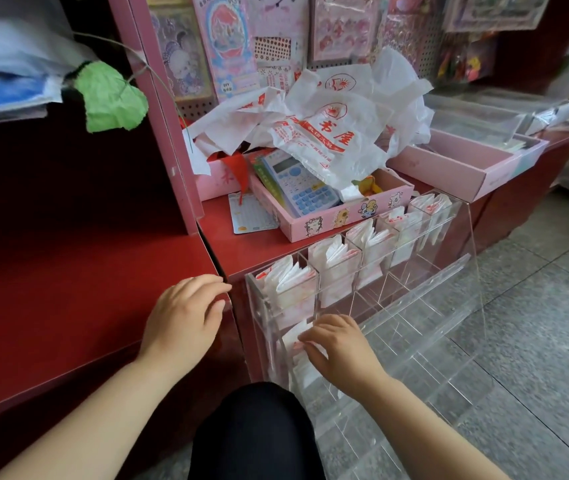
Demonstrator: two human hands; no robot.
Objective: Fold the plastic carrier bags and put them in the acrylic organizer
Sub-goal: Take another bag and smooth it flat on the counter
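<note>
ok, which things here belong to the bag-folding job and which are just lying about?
Job:
acrylic organizer
folded bags in its top row
lower-row bag under the right hand
loose carrier bags heaped behind the organizer

Lying about:
calculator
pink tray
green leaf
sticker packs
clear boxes

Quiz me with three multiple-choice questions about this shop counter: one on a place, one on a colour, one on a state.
1. Where do the unfolded bags lie? A on the floor B on the pink boxes C in a drawer
2. Their print is? A red B green C black
3. The left hand? A grips a bag B rests open on the red counter C holds a pen
Answers: B, piled over the boxes; A, red lettering; B, fingers relaxed, holding nothing.
</note>
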